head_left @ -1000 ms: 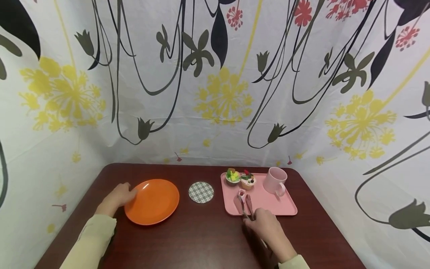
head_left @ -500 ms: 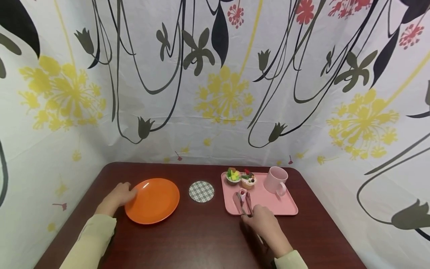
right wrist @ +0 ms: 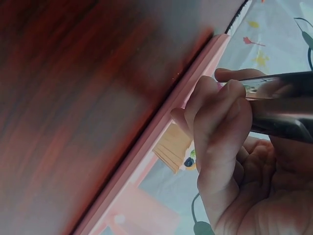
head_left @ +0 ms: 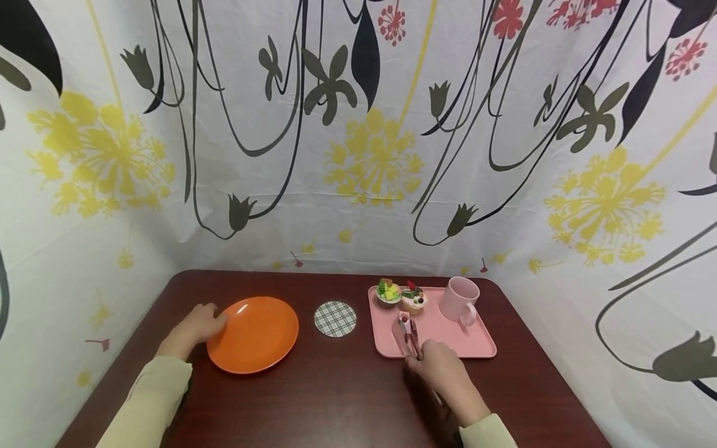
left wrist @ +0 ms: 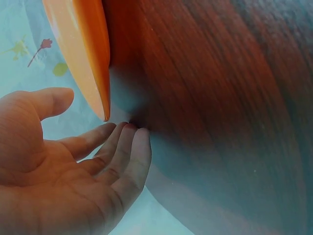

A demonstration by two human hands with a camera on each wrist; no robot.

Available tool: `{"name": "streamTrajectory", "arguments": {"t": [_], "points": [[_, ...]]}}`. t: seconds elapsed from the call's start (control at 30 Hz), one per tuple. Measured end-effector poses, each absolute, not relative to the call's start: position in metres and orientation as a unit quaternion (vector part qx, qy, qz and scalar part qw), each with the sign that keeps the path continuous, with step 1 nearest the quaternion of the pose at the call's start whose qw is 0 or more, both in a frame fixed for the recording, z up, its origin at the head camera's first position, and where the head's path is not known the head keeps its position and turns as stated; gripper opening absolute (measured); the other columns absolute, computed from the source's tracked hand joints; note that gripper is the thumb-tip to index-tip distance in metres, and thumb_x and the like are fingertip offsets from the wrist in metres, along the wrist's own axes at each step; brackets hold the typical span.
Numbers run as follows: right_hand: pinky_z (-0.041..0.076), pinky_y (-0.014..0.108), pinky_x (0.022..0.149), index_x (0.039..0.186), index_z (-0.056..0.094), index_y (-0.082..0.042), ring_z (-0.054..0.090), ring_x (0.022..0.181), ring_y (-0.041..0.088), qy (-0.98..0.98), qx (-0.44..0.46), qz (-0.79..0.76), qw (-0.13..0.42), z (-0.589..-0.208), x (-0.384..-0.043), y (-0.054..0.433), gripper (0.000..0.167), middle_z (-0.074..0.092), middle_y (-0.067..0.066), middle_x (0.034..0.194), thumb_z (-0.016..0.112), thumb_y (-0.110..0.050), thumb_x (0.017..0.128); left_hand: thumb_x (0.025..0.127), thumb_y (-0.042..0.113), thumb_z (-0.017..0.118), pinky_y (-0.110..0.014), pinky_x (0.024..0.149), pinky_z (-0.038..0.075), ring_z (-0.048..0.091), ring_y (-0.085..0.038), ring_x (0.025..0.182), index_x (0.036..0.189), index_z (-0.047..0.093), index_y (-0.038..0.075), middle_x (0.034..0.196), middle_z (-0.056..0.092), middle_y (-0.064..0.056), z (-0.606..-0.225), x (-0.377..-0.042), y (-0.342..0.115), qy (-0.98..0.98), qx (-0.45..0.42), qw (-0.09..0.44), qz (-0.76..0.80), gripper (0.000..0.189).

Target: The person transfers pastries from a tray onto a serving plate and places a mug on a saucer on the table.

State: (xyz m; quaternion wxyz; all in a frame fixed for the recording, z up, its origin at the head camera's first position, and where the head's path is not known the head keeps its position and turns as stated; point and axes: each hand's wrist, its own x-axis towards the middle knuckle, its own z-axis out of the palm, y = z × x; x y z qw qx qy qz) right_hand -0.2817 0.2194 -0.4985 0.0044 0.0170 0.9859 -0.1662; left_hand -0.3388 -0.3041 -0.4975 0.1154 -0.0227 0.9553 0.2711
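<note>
With my right hand (head_left: 445, 376) I grip metal serving tongs (right wrist: 288, 117), one arm ending in fork tines. Their tips stand on either side of a small piece of cake (head_left: 404, 318) with a red top, at the left of the pink tray (head_left: 456, 344). In the right wrist view, curled fingers wrap the metal handles. My left hand (head_left: 193, 326) is at the left rim of an orange plate (head_left: 252, 336). The left wrist view has its fingers (left wrist: 122, 156) extended and loosely bent just below the plate's edge, thumb apart from them.
Two small cupcakes, one topped in green and yellow (head_left: 388, 294) and one with cream and fruit (head_left: 414, 302), stand at the tray's back left. A pink mug (head_left: 459, 300) is at its back right. Between plate and tray lies a round checked coaster (head_left: 335, 319).
The tips of the tongs have drawn closer together around the piece of cake, and my right hand has shifted slightly. My left hand stays by the plate.
</note>
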Motion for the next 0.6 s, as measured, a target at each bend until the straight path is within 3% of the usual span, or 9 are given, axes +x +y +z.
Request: {"name": "streamTrajectory", "arguments": {"t": [0.3, 0.43, 0.6], "points": [[0.037, 0.035, 0.054, 0.065, 0.054, -0.013, 0.047, 0.057, 0.019, 0.988, -0.009, -0.153, -0.016, -0.4950, -0.2822, 0.2226, 0.039, 0.050, 0.002, 0.062, 0.079, -0.031, 0.089, 0.110, 0.035, 0.044, -0.073, 0.117, 0.036, 0.032, -0.066, 0.145, 0.150, 0.035, -0.023, 0.156, 0.026, -0.051, -0.4993, -0.3385, -0.3060, 0.955, -0.016, 0.116, 0.272, 0.071], [0.036, 0.035, 0.054, 0.062, 0.054, -0.014, 0.045, 0.056, 0.019, 0.986, -0.020, -0.160, -0.027, -0.4961, -0.2832, 0.2241, 0.041, 0.049, 0.001, 0.059, 0.078, -0.029, 0.091, 0.110, 0.035, 0.045, -0.075, 0.116, 0.034, 0.026, -0.068, 0.147, 0.155, 0.026, -0.022, 0.158, 0.018, -0.053, -0.4997, -0.3376, -0.3063, 0.952, -0.022, 0.114, 0.284, 0.075], [0.035, 0.034, 0.054, 0.060, 0.053, -0.015, 0.043, 0.055, 0.018, 0.985, -0.022, -0.168, -0.031, -0.4989, -0.2837, 0.2262, 0.042, 0.048, -0.001, 0.057, 0.078, -0.027, 0.092, 0.109, 0.035, 0.048, -0.075, 0.113, 0.038, 0.035, -0.067, 0.139, 0.153, 0.020, -0.022, 0.153, 0.019, -0.054, -0.5007, -0.3349, -0.3078, 0.948, -0.035, 0.110, 0.296, 0.078]]}}
